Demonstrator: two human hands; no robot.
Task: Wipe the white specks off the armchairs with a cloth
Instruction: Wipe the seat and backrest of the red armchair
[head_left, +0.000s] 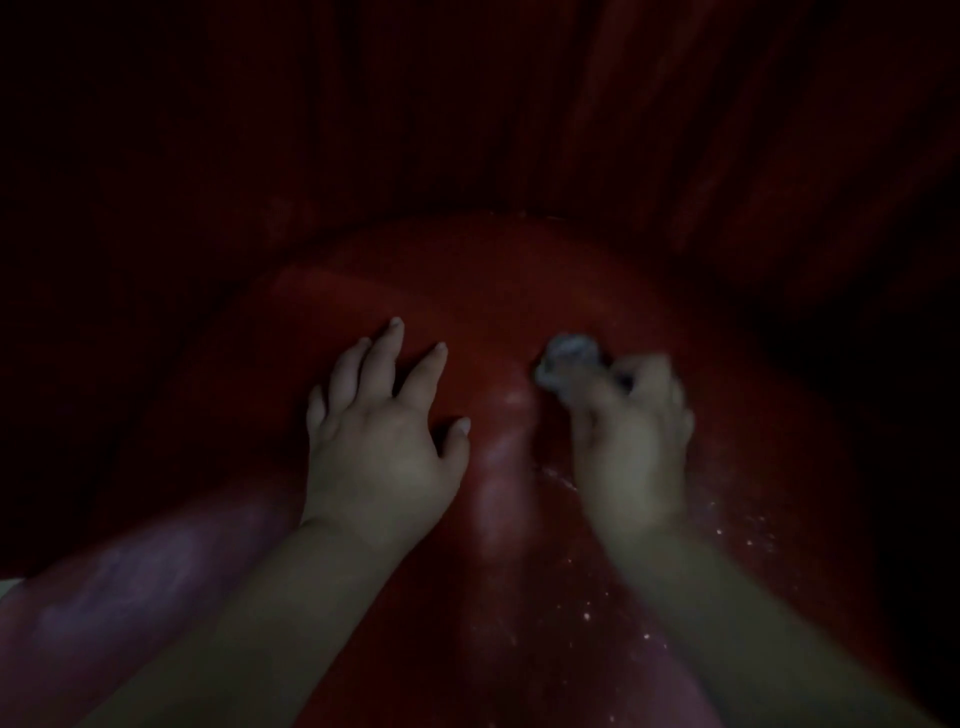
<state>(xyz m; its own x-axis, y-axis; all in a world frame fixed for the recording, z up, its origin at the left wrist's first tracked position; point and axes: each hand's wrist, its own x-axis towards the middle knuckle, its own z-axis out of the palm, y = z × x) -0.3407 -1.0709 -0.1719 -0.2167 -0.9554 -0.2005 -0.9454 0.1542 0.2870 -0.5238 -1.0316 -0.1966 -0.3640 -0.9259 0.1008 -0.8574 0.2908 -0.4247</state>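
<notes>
A bunched whitish cloth (569, 364) is clutched in the grip of the right hand (631, 441) and pressed to the red armchair seat (467, 280) near its middle, while the left hand (382, 436) is laid flat on the seat beside it, fingers spread and holding nothing. White specks (613, 603) are seen scattered over the near right part of the seat, under and beside the right forearm, so the wiping is judged partly done; the dim far areas cannot be assessed.
</notes>
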